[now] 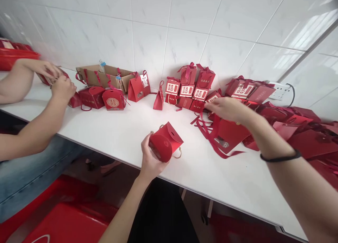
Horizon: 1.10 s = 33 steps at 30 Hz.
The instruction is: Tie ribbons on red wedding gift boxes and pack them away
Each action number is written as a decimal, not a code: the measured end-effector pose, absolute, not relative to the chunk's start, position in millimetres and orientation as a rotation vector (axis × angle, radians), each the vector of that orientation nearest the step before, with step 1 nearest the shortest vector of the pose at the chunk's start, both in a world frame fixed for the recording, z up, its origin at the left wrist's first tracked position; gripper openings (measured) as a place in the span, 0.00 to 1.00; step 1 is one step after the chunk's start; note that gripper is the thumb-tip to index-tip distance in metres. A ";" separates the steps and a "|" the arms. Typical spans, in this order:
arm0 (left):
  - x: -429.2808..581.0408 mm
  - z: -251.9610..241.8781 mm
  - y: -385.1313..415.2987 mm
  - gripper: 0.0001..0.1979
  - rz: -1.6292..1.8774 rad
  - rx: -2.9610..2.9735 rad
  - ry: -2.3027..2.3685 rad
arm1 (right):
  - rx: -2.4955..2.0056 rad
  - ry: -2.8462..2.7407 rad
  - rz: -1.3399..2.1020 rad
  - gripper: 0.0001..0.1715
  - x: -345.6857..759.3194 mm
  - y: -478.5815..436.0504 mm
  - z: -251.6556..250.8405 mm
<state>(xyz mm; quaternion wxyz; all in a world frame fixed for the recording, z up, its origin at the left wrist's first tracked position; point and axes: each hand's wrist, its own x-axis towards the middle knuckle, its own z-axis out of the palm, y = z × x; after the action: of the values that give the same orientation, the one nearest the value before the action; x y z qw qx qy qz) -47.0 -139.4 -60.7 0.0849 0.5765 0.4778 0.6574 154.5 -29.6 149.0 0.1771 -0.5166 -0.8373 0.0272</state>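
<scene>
My left hand (151, 158) is wrapped round a red gift box (166, 141) tilted above the white table. The box has a round-edged flap, a small hole and twisted cord handles. Off to the right, my right hand (227, 108) reaches over the stacked boxes with its fingers pinched together. A dark red ribbon (217, 144) hangs from those fingers and trails onto the table. Behind the ribbon lies a larger red box (232, 134), partly covered by it. A small upright triangular red box (158, 99) stands beyond my left hand.
Small red boxes (187, 90) are stacked against the tiled wall, with more piled at the right near a power strip (280, 92). A cardboard tray (91, 77) with clips stands at the back left. Another person's hands (63, 86) hold a red box at the far left.
</scene>
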 end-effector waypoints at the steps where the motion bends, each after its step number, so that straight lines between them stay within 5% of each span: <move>1: -46.9 -61.2 -139.4 0.49 1.964 1.735 1.419 | -1.435 -2.403 0.081 0.15 142.0 -34.0 136.7; 5: -45.7 -62.9 -139.7 0.51 1.987 1.811 1.422 | -1.049 -2.581 0.341 0.36 110.9 -66.3 89.7; 10: -46.2 -62.7 -142.0 0.53 2.067 1.774 1.403 | -0.884 -2.456 0.251 0.21 113.8 -81.5 68.1; 15: -48.0 -66.0 -143.2 0.56 2.029 1.759 1.381 | -0.710 -2.490 -0.370 0.11 123.0 -85.8 67.3; 19: -47.4 -68.9 -142.3 0.56 2.040 1.875 1.364 | -0.510 -2.588 -0.712 0.14 119.3 -96.0 67.1; 25: -47.6 -71.8 -141.2 0.56 2.079 1.963 1.380 | -0.601 -2.419 -0.441 0.20 114.8 -99.0 66.8; 29: -46.9 -70.8 -140.1 0.56 2.082 2.044 1.395 | -0.680 -2.405 0.006 0.13 115.9 -110.7 77.7; 33: -44.8 -69.0 -139.5 0.55 2.101 2.318 1.367 | -0.679 -2.435 -0.298 0.21 110.5 -125.8 83.0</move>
<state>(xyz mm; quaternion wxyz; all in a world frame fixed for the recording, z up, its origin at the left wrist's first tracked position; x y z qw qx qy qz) -44.8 -139.5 -69.0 -0.1359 0.6726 0.3967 0.6098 110.5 -125.8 83.0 0.2936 -0.2548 -0.9145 -0.1119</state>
